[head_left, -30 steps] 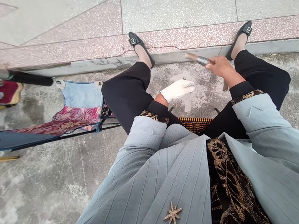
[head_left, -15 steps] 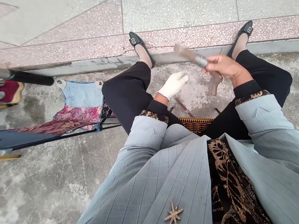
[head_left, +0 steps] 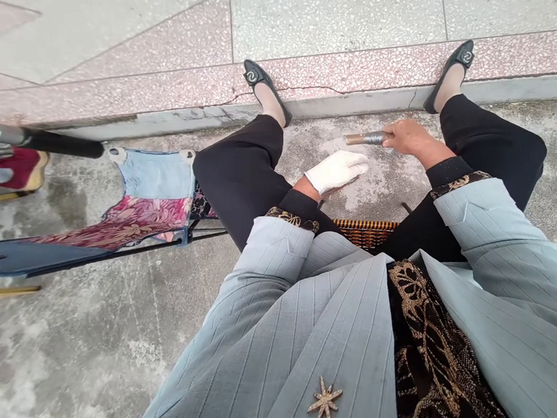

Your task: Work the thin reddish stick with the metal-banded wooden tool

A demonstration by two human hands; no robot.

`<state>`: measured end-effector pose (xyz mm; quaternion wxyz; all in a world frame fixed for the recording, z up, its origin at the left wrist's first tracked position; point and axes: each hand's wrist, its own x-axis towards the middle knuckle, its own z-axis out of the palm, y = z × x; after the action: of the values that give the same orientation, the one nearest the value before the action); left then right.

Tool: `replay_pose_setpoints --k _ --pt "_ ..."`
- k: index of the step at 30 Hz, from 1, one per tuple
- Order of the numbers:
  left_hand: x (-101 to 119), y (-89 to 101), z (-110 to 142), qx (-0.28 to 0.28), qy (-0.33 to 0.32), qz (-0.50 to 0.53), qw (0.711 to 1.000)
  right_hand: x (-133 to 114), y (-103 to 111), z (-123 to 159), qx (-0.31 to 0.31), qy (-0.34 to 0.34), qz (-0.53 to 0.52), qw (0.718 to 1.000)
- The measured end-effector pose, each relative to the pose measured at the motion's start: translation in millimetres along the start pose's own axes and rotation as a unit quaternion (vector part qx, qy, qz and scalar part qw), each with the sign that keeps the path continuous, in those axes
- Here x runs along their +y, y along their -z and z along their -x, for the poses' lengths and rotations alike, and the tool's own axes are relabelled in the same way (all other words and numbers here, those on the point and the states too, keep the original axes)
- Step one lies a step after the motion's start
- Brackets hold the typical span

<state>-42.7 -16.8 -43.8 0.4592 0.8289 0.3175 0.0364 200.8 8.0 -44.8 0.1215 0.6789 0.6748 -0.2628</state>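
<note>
My left hand (head_left: 338,170) wears a white glove, its fingers curled together low between my knees. What it may hold is hidden beneath the glove; only a dark edge shows under the wrist. My bare right hand (head_left: 410,137) is closed round a short brown rod-like tool wound with silver wire (head_left: 365,139). The tool lies nearly level, its blunt end pointing left, just above and beyond the gloved fingers. A small gap separates the two in this view.
A woven basket-like edge (head_left: 369,231) shows between my thighs. To the left stands a folding chair with patched cloth (head_left: 154,176) and a dark tube (head_left: 59,141). Another person's red shoe (head_left: 22,168) is at far left. A raised terrazzo step (head_left: 343,71) runs beneath my feet.
My right hand has lowered slightly and turned the tool from a raised slant to nearly level. The gloved hand has shifted right and a little nearer me. The brown strip below it no longer shows.
</note>
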Motion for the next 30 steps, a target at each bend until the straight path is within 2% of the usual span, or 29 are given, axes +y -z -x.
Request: replay_pose_setpoints --k 4,7,10,12,13,14,16,18,21,22,24,26,27,29,30 --pt "0.5 0.2 -0.7 0.006 -0.004 -0.033 0.999 -5.8 -0.3 3.4 -0.088 0.029 0.075 0.993" --pt "-4.1 -2.7 -4.1 0.051 0.011 -0.064 0.997 -3.6 -0.1 6.0 -0.183 0.071 0.088 0.977" --pt "-10.4 -2.7 -7.5 0.105 0.035 -0.058 0.992 1.3 4.2 12.4 -0.318 0.151 -0.022 0.936" --pt "-14.5 -0.8 -9.4 0.138 0.058 -0.021 0.988 4.8 10.7 18.9 -0.359 0.207 -0.163 0.895" --pt "-16.3 0.1 -10.3 0.151 0.070 -0.001 0.986 6.7 14.7 21.9 -0.335 0.226 -0.247 0.881" --pt "-17.9 0.9 -11.2 0.160 0.079 0.020 0.984 8.6 18.6 24.2 -0.280 0.234 -0.331 0.871" --pt "-20.3 1.0 -12.7 0.167 0.086 0.056 0.981 13.0 24.6 24.9 -0.117 0.212 -0.463 0.853" --pt "-21.3 -0.4 -14.0 0.157 0.080 0.068 0.982 18.1 26.1 20.0 0.017 0.160 -0.522 0.838" --pt "-19.1 -3.5 -14.9 0.107 0.061 0.053 0.991 23.9 20.5 8.0 0.095 0.074 -0.510 0.852" --pt "-17.3 -4.1 -14.7 0.086 0.051 0.045 0.994 24.3 17.7 4.9 0.107 0.047 -0.486 0.866" --pt "-12.3 -4.2 -13.4 0.044 0.030 0.037 0.998 21.9 13.0 1.6 0.116 0.006 -0.391 0.913" --pt "-7.5 -2.7 -10.9 0.019 0.021 0.033 0.999 16.2 9.8 1.9 0.087 -0.005 -0.251 0.964" --pt "-5.8 -1.6 -9.5 0.018 0.022 0.031 0.999 12.9 8.6 2.7 0.055 0.001 -0.185 0.981" --pt "-5.2 0.9 -6.8 0.039 0.029 0.023 0.999 7.5 6.3 4.5 -0.026 0.028 -0.112 0.993" --pt "-6.3 2.1 -5.9 0.056 0.034 0.017 0.998 5.9 5.2 5.3 -0.069 0.055 -0.120 0.989"
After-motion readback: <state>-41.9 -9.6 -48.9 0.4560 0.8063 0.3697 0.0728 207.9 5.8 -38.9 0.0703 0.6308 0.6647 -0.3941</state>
